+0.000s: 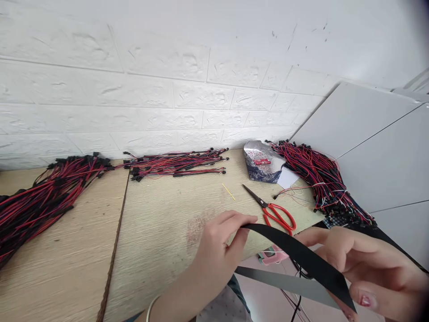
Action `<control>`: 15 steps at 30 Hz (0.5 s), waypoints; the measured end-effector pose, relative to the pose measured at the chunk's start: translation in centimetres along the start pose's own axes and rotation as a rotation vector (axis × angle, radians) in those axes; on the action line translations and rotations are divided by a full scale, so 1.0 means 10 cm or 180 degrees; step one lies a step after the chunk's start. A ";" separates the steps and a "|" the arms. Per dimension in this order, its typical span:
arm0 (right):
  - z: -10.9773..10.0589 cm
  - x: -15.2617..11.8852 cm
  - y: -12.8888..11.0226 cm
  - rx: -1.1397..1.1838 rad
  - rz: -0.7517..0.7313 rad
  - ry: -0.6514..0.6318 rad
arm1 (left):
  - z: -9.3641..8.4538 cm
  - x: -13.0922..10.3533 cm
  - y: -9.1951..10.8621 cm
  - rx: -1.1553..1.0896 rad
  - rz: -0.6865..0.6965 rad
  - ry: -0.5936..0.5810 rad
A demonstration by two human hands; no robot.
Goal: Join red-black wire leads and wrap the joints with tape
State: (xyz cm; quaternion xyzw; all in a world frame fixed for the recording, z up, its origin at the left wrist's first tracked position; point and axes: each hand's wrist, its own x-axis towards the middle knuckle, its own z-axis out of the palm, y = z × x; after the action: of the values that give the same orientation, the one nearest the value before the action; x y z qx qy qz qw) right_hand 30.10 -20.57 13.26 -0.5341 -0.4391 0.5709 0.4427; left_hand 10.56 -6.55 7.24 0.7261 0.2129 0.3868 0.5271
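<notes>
A black strip (295, 250), flat and flexible like tape, arcs between my two hands. My left hand (223, 241) pinches its left end between thumb and fingers, and a bracelet shows on that wrist. At the strip's right end, my right hand (372, 268) has its fingers curled against the edge with the thumb close below. A greyish length of strip (288, 284) hangs under the black one; how the two join is hidden. Just beyond my hands lie scissors (279, 217) with red handles, their dark blades pointing up and left.
Red and black wire bundles with connectors lie at left (56, 192), along the wall (177, 163) and at right (315, 179). An opened bag (263, 163) holds small pieces and a red item. A yellow stick (229, 192) lies on the wooden table (161, 223). Something pink (275, 255) sits below the edge.
</notes>
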 end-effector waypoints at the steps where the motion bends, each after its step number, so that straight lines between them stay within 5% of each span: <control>1: 0.02 0.01 0.00 0.0005 0.0017 0.0018 | -0.04 0.00 0.00 0.0069 0.0088 0.0072; 9: 0.10 0.16 0.05 0.0011 0.0242 -0.0279 | -0.31 0.02 0.14 0.0513 0.0484 0.0556; 15: 0.24 0.31 0.02 0.0252 0.0315 -0.0127 | -0.38 0.13 0.25 0.0995 0.0944 0.0603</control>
State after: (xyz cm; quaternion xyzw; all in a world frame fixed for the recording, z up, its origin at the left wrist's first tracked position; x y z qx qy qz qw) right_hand 27.63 -17.62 12.49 -0.5257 -0.3981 0.6195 0.4259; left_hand 8.18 -4.19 10.54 0.7826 0.2096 0.4888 0.3234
